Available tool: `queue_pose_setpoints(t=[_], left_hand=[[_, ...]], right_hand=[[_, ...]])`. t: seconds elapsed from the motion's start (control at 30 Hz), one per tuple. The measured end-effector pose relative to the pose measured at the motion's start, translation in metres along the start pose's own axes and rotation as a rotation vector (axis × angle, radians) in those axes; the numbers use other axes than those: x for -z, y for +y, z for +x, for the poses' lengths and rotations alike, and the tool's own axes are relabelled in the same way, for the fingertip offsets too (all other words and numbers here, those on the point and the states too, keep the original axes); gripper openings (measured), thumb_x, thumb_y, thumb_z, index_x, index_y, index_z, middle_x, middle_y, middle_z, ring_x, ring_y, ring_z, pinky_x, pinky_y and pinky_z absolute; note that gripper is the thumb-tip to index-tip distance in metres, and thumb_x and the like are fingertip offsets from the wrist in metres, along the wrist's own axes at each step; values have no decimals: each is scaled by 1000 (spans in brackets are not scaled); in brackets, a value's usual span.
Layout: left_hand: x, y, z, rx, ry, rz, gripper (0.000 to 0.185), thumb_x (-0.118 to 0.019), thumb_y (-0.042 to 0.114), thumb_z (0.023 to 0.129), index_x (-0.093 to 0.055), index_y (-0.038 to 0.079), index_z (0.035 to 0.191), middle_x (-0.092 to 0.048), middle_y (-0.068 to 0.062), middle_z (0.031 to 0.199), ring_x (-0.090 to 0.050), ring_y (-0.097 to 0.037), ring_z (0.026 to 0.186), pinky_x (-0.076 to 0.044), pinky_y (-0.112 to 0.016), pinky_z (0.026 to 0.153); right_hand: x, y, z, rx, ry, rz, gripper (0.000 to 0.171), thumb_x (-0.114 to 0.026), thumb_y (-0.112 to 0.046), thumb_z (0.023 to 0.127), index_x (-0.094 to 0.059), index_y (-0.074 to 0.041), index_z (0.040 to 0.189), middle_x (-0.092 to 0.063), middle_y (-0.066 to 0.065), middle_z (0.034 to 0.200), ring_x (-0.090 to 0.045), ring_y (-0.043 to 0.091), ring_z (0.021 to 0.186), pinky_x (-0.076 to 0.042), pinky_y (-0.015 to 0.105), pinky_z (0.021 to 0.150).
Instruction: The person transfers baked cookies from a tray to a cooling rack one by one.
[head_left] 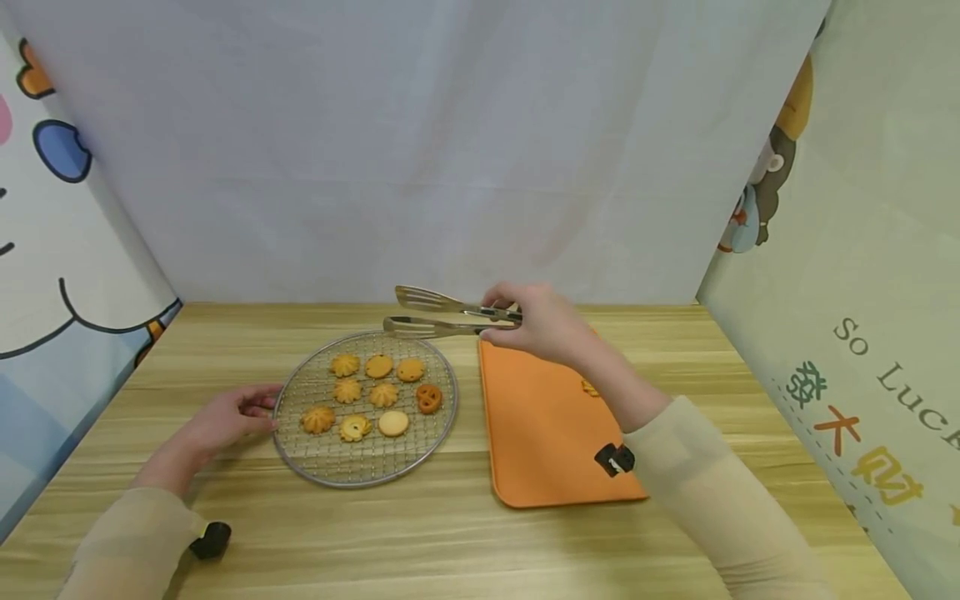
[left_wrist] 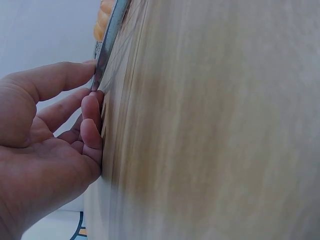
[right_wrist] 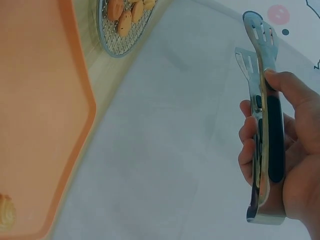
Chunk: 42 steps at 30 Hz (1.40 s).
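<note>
My left hand [head_left: 228,421] pinches the near-left rim of a round wire rack [head_left: 352,485], thumb above and fingers at its edge in the left wrist view. On the rack lie several cookies: flower-shaped ones [head_left: 318,419], round ones, a ring-like one with a hole [head_left: 355,427] and a small pretzel [head_left: 429,398]. My right hand [head_left: 543,321] grips metal tongs [right_wrist: 275,140] with dark handle inserts. Their slotted tips are apart with nothing between them, raised over the rack's far right edge and pointing left.
An orange tray [head_left: 551,450] sits right of the rack on the wooden table [head_left: 360,550]. One cookie [head_left: 590,388] lies on it, partly hidden by my right forearm. White cloth [head_left: 450,167] hangs behind the table, and printed panels stand at both sides.
</note>
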<state>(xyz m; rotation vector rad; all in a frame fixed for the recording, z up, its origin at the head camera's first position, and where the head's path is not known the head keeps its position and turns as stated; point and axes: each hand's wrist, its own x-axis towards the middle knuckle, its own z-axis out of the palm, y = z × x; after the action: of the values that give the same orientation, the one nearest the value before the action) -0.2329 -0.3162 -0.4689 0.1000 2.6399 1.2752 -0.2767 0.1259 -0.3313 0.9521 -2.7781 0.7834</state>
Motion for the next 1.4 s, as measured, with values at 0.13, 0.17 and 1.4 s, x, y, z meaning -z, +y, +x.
queue_pose_setpoints(t=[0.13,0.17,1.4], left_hand=[[0,0,0,-9,-2,10,68,-69,13,85,-35,-11,139,-48,-28,124,-51,-18,98,-47,-21,73],[0,0,0,-12,-3,10,68,-69,13,85,-35,-11,140,-48,-29,125,-51,-19,99,-47,-21,73],[1,-3,2,-12,-7,-28,68,-68,12,86,-34,-11,140,-48,-27,123,-50,-16,97,-47,-21,74]], right_hand=[[7,7,-7,18,30,9,34,-72,-30,83,-63,-14,112,-66,5,106,-61,19,88,-48,36,74],[8,9,-9,24,42,6,33,-72,-29,83,-64,-14,111,-66,5,105,-61,18,85,-48,35,73],[38,107,-101,91,198,-19,31,-79,-9,75,-65,-13,102,-66,4,88,-48,4,56,-43,22,53]])
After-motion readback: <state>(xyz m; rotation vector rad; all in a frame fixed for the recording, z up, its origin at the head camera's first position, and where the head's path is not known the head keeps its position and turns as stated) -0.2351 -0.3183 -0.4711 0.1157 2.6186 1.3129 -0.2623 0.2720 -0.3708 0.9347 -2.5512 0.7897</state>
